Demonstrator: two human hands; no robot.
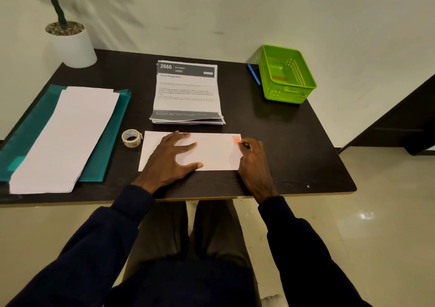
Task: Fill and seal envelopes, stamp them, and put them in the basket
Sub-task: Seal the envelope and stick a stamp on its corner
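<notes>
A white envelope point(215, 152) lies flat on the dark table point(282, 142) near its front edge. My left hand point(173, 158) rests spread and flat on the envelope's left half, holding it down. An orange stamp point(236, 140) sits in the envelope's top right corner. My right hand point(253, 163) is at that corner, its fingertips pinched together right against the stamp's edge. A green plastic basket point(286, 74) stands at the back right of the table, with something orange lying on its floor.
A stack of printed sheets point(187, 92) lies behind the envelope. A tape roll point(131, 138) sits just left of it. White envelopes point(66, 139) lie stacked on a teal folder point(28, 137) at left. A blue pen point(254, 74) lies beside the basket. A potted plant point(70, 38) stands back left.
</notes>
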